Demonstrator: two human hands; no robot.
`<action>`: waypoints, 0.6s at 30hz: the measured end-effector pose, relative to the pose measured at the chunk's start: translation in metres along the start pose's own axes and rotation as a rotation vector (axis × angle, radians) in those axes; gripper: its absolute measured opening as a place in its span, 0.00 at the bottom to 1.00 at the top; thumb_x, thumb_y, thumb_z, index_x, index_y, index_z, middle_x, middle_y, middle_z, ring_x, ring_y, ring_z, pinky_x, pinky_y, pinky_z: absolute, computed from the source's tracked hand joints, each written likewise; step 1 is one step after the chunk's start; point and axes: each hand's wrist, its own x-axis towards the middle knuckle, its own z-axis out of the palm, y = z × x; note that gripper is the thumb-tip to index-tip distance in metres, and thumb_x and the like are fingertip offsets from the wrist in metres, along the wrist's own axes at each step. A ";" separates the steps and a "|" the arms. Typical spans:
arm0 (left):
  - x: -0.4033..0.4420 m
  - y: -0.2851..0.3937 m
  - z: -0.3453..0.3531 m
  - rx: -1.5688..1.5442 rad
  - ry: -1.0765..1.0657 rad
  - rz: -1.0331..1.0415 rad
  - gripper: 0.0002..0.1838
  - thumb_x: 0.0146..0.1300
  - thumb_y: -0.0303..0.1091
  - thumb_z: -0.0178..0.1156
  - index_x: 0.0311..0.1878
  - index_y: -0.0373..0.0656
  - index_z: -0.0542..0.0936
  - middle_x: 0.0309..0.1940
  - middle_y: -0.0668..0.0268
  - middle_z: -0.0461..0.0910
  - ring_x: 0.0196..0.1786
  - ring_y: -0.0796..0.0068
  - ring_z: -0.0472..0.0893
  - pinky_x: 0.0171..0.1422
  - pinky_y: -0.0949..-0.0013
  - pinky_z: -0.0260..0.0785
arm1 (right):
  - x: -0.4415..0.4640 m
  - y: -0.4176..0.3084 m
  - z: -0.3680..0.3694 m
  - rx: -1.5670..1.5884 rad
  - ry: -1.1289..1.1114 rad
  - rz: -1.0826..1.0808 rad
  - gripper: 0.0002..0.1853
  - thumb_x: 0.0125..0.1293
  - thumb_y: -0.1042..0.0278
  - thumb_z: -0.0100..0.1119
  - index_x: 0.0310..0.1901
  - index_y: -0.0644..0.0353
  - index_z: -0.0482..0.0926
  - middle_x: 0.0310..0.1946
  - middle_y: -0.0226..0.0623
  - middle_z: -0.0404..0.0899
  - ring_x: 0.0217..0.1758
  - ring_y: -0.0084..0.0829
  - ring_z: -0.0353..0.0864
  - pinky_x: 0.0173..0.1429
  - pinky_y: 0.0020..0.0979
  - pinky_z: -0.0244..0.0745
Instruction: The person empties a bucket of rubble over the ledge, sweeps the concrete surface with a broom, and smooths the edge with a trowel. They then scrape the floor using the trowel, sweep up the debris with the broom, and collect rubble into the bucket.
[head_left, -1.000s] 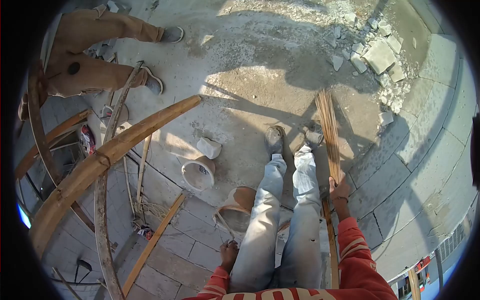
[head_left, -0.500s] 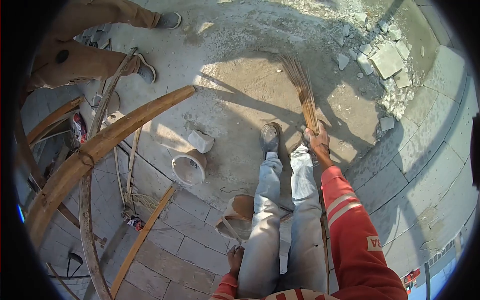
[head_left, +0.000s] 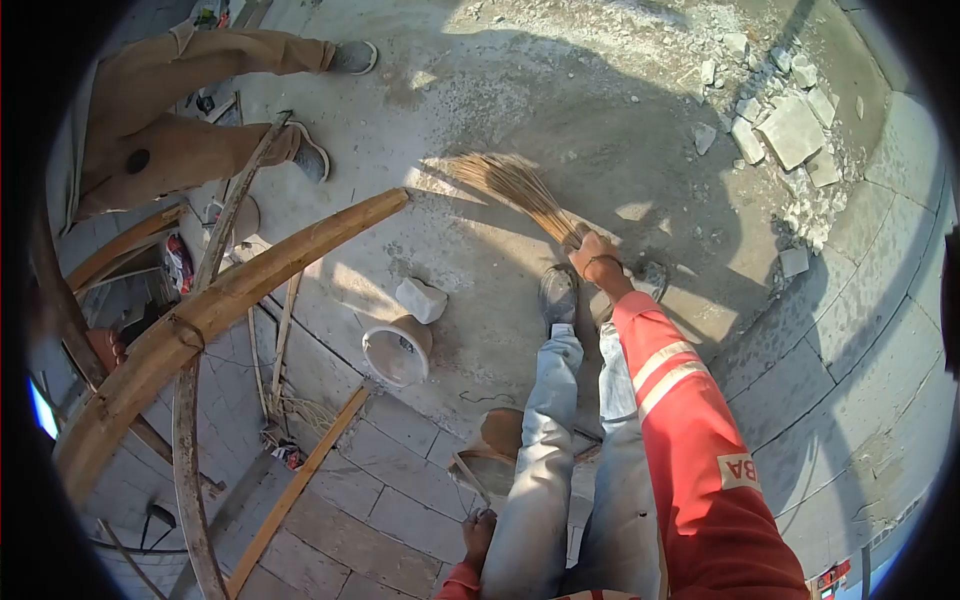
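My right hand [head_left: 597, 262] is wrapped round the bound end of a stick broom [head_left: 515, 195], whose bristles fan out up and to the left over the dusty concrete. My left hand [head_left: 480, 535] hangs low beside my left leg, fingers curled. A thin pale strip [head_left: 472, 480] runs from near that hand toward a brown-and-grey bucket [head_left: 498, 440]; whether the hand grips it I cannot tell. Beyond that bucket lies a second, pale-rimmed bucket [head_left: 397, 352], with a white stone block [head_left: 421, 300] touching it.
Broken slabs and rubble [head_left: 795, 132] lie at the upper right, with white debris [head_left: 600, 30] along the top. A curved wooden pole [head_left: 240, 290] crosses the left side, over a thinner pole [head_left: 187, 430]. Another person's legs [head_left: 200, 130] stand at the upper left. Paving blocks [head_left: 880, 280] border the right.
My right hand has swung the broom left; its bristles now point up-left instead of nearly straight up. The view has shifted slightly. My left hand stays low by the bucket.
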 end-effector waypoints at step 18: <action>-0.017 0.067 0.000 -0.022 0.006 0.135 0.04 0.56 0.26 0.56 0.26 0.38 0.77 0.17 0.71 0.71 0.19 0.80 0.70 0.24 0.75 0.62 | -0.025 0.119 -0.087 0.514 0.341 0.168 0.34 0.56 0.49 0.63 0.63 0.53 0.67 0.48 0.53 0.79 0.50 0.52 0.79 0.54 0.44 0.74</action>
